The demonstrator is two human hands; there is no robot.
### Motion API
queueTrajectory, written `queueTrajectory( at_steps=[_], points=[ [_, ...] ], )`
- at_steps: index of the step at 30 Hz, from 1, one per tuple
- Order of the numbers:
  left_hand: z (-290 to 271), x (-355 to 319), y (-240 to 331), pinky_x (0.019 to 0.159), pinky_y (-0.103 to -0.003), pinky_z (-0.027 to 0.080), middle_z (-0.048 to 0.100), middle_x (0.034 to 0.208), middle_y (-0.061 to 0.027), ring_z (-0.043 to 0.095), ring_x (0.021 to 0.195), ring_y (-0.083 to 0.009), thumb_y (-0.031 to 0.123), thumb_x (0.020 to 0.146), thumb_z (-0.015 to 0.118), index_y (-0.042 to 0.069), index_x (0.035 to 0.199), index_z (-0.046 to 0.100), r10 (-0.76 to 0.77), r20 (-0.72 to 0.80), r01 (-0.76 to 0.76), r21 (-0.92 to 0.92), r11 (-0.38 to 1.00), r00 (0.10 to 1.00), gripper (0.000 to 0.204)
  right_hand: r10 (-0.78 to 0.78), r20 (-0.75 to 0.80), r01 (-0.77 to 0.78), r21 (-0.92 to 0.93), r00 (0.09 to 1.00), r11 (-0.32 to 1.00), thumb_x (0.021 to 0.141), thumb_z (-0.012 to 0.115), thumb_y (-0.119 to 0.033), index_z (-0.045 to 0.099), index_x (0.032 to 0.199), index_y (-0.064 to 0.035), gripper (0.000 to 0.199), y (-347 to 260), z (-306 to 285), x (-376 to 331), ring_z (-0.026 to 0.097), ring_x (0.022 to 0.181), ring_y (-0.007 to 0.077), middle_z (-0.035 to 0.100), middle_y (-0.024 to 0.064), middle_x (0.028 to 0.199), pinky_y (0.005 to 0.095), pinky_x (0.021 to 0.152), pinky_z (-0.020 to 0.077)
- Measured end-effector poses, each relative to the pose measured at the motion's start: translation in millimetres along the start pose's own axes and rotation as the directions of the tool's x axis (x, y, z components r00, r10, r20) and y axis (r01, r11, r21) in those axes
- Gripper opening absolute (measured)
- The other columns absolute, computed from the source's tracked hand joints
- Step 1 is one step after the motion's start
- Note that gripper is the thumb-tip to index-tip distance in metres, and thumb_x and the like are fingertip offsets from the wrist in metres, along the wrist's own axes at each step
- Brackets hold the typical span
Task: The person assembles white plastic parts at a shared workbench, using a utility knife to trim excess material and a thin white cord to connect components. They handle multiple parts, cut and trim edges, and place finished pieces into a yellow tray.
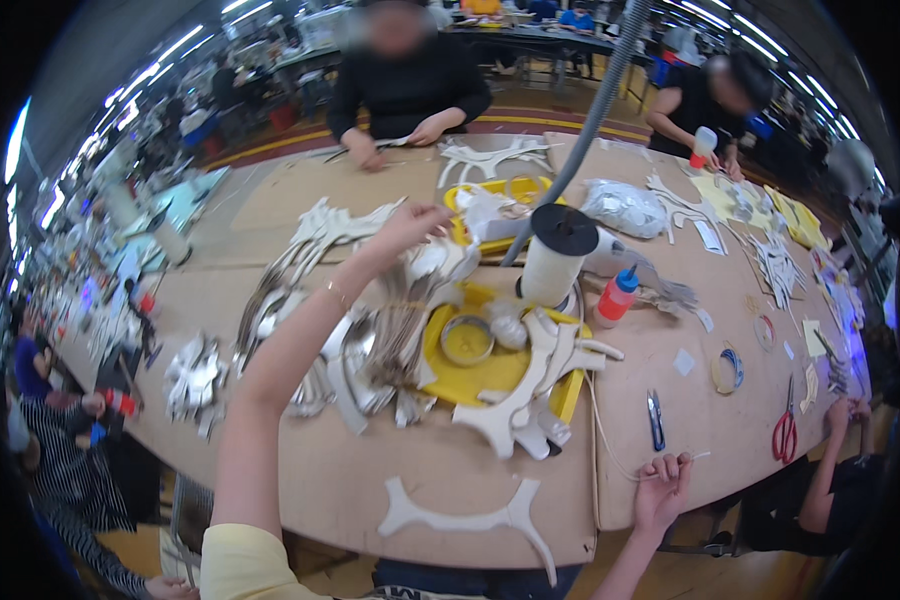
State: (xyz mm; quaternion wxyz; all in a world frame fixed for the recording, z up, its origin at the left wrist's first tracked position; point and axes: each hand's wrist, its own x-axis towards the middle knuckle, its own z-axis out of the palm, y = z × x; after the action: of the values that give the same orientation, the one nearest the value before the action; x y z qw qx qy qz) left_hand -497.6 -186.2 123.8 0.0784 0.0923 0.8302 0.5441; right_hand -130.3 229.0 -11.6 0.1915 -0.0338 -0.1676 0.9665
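My left arm stretches far over the table, and my left hand is above the far yellow tray's near left corner. Its fingers are curled together; what they hold, if anything, I cannot make out. My right hand, at the near edge, pinches a thin white cord. A short end sticks out past the fingers, while the other side runs up toward the large white spool with a dark top. In front of me lies a white, curved, fork-ended piece. Similar white pieces are heaped over the near yellow tray.
A red bottle with a blue cap stands right of the spool. Snips, red-handled scissors and a tape roll lie on the right. A grey hose hangs over the middle. Other people work opposite and at both sides.
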Motion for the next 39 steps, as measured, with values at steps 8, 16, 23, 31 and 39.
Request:
queueTrajectory(
  at_steps=[8, 16, 23, 31, 39],
  points=[
    [18.0, 265.8, -65.3, 0.088, -0.042, 0.052, 0.069, 0.104, -0.0256, 0.068, 0.099, -0.0376, 0.031, 0.083, 0.058, -0.003, 0.099, 0.071, 0.150, -0.060, -0.074, 0.653, 0.754, 0.987, 0.041, 0.024, -0.086, -0.027, -0.033, 0.996, 0.999, 0.104, 0.046, -0.027, 0.054, 0.105, -0.0165, 0.014, 0.7, -0.3, -4.8, 0.044, 0.076, 0.0126, 0.046, -0.0017, 0.083, 0.0355, 0.080, 0.0388],
    [47.9, 353.6, -95.5, 0.086, -0.046, 0.053, 0.066, 0.107, -0.0198, 0.067, 0.098, -0.0351, 0.015, 0.087, 0.060, 0.005, 0.106, 0.066, 0.309, 0.335, -0.385, 0.915, 0.118, 0.890, 0.023, 0.067, -0.122, -0.079, -0.096, 0.990, 0.992, 0.100, 0.052, -0.028, 0.055, 0.101, -0.0184, 0.010, -0.3, 16.1, 0.0, 0.045, 0.080, 0.0122, 0.048, -0.0038, 0.085, 0.0345, 0.079, 0.0378],
    [40.3, 377.4, -111.9, 0.095, -0.044, 0.050, 0.059, 0.125, -0.0195, 0.060, 0.115, -0.0325, 0.017, 0.084, 0.066, 0.005, 0.144, 0.037, 0.291, 0.234, -0.288, 0.944, 0.159, 0.928, 0.068, 0.105, -0.218, -0.130, -0.104, 0.970, 0.986, 0.093, 0.067, -0.026, 0.054, 0.093, -0.0202, 0.014, 0.0, 37.7, 9.0, 0.040, 0.077, 0.0115, 0.042, -0.0057, 0.078, 0.0303, 0.073, 0.0328],
    [39.9, 356.9, -94.8, 0.104, -0.041, 0.044, 0.057, 0.129, -0.0270, 0.056, 0.122, -0.0348, 0.020, 0.069, 0.077, -0.002, 0.133, 0.050, 0.094, 0.005, -0.051, 0.866, 0.497, 0.996, 0.073, 0.105, -0.243, -0.128, -0.079, 0.964, 0.989, 0.091, 0.069, -0.023, 0.055, 0.095, -0.0194, 0.015, -0.7, 32.2, 5.0, 0.040, 0.079, 0.0119, 0.043, -0.0054, 0.080, 0.0301, 0.072, 0.0326],
    [45.8, 363.6, -100.0, 0.102, -0.048, 0.043, 0.066, 0.111, -0.0244, 0.064, 0.107, -0.0341, 0.035, 0.082, 0.060, 0.002, 0.098, 0.073, 0.338, 0.060, -0.140, 0.966, 0.219, 0.939, 0.039, 0.101, -0.221, -0.122, -0.085, 0.970, 0.989, 0.091, 0.070, -0.023, 0.055, 0.096, -0.0187, 0.016, 1.2, 37.6, 8.4, 0.040, 0.078, 0.0115, 0.043, -0.0050, 0.080, 0.0292, 0.072, 0.0322]
  ],
)
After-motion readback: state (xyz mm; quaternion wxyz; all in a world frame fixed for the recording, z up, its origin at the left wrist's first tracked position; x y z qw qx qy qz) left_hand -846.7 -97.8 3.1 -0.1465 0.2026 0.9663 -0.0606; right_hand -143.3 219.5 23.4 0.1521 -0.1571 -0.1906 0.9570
